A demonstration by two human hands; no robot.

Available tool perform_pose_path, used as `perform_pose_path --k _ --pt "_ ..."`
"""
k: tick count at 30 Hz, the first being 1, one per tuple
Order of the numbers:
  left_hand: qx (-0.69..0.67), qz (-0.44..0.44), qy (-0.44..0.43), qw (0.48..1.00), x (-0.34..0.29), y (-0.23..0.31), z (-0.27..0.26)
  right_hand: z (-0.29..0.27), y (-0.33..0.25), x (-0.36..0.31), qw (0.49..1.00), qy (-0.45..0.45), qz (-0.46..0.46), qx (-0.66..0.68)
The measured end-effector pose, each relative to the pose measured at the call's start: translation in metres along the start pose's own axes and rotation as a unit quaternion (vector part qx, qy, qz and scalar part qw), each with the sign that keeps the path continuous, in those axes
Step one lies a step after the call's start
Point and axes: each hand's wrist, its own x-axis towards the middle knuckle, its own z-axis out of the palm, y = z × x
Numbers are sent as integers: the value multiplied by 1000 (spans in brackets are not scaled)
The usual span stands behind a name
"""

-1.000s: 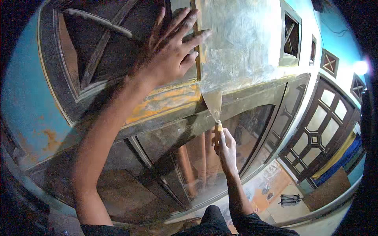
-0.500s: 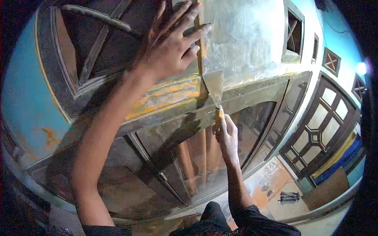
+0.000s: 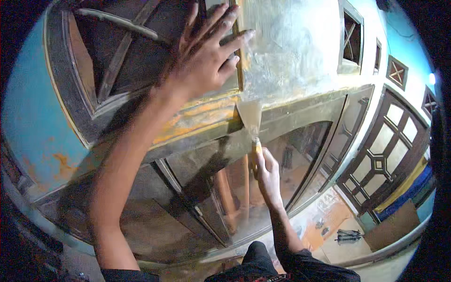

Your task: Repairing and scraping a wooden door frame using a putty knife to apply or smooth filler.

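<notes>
My right hand (image 3: 268, 171) is closed round the handle of a putty knife (image 3: 251, 115) with a wide flat blade. The blade points upward, its edge at the seam where the patchy grey-white wall (image 3: 291, 51) meets the dark wooden frame (image 3: 300, 113). Whether the blade touches the surface I cannot tell. My left hand (image 3: 206, 61) is spread out, fingers apart, over the edge of the vent frame (image 3: 112, 101) beside the wall. Under the left wrist runs a strip with scraped yellow-orange paint (image 3: 197, 117).
Below the frame is a glass window (image 3: 291, 145) with reflections and an orange curtain (image 3: 225, 188) behind it. A door (image 3: 378, 160) with pale panels stands at the right. On the floor lie a dark striped object (image 3: 348, 236) and a brown board (image 3: 392, 228).
The putty knife and my right hand have moved down and slightly left, so the blade sits lower on the wall's bottom edge. My left hand stays nearly in place.
</notes>
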Motion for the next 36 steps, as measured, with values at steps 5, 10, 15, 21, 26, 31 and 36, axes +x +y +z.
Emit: perform_pose_path --k 5,10,15,21,26,31,36 --pt "43 4 1 999 4 4 -1 1 -20 3 997 -9 63 31" --pt "35 4 -4 999 3 4 -4 4 1 6 999 -1 5 31" --pt "43 16 11 999 1 3 1 5 -4 -6 997 -11 60 52" --pt "50 9 -2 999 2 3 -4 6 -21 6 999 -9 28 18" --pt "46 13 9 999 3 3 -4 13 0 -17 997 -31 66 31" --pt "63 3 -8 998 2 5 -5 23 -15 -2 998 -36 1 48" --pt "0 17 34 999 1 2 2 32 -28 -23 992 -64 82 70"
